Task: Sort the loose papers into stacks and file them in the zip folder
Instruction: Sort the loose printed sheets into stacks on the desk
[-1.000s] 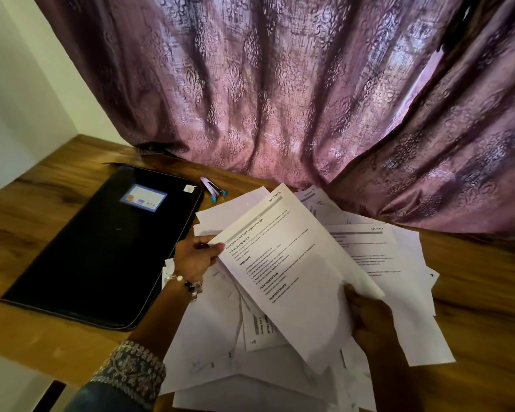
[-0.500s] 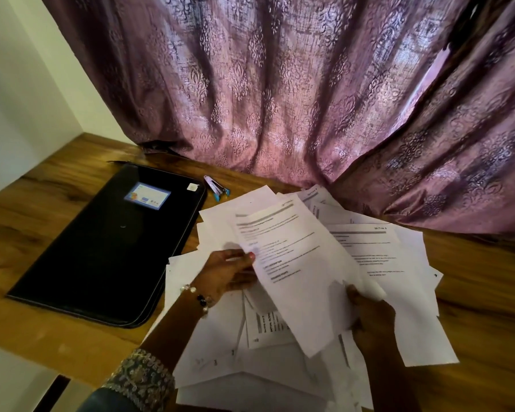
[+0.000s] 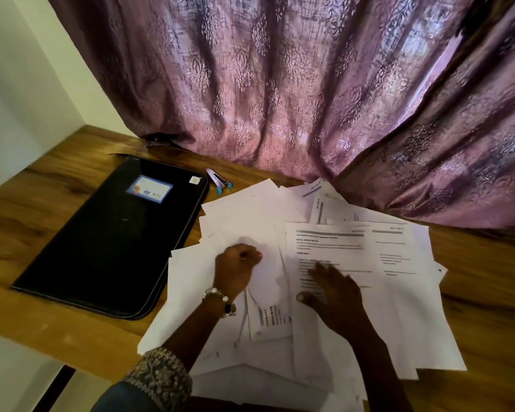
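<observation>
Item: loose papers (image 3: 324, 239), fanning in a messy overlapping heap across centre and lower right of frame; we are judging them light, limp, slippery, best pinched at a free corner; left hand (image 3: 235, 269) is curling over one sheet; right hand (image 3: 336, 295) is pressing flat, fingers spread; zip folder (image 3: 107, 236) is lying closed, centre left.

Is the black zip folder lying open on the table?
No, the zip folder lies flat and closed on the wooden table, left of the loose papers.
</observation>
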